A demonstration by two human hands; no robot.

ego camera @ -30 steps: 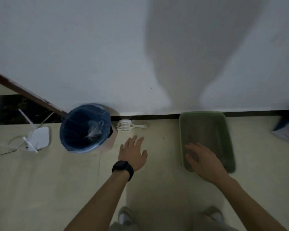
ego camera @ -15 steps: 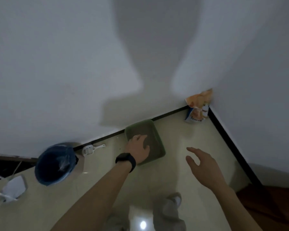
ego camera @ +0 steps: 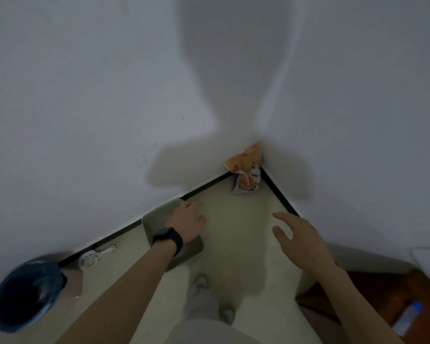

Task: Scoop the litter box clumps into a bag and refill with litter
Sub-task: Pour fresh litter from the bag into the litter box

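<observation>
Litter box: green tray on the floor, against the left wall's skirting, left of centre. Contents not readable in this dim light.

Left to right:
- Bin with a blue liner, far left, by the same wall. Judged to be the bag for clumps.
- Scoop, white and slotted, flat on the floor between bin and litter box. Nothing touches it.
- Left hand: over the far right part of the litter box, palm down, fingers loose and reaching past the rim. It holds nothing. Contact with the rim: cannot tell. Dark watch on the wrist.
- Litter bag: orange and white, upright in the corner, top crumpled. Open or sealed: cannot tell.
- Right hand: raised over bare floor, fingers spread wide, thumb out, empty. It points toward the corner, well apart from the litter bag.

Risks (judgement):
- Both hands trend toward the litter bag while the scoop lies unused. Pouring first would bury any clumps.
- A grab at the crumpled top could tip the bag and spill litter, if it is open.
- The feet stand near the box, so a step forward could knock it.
</observation>
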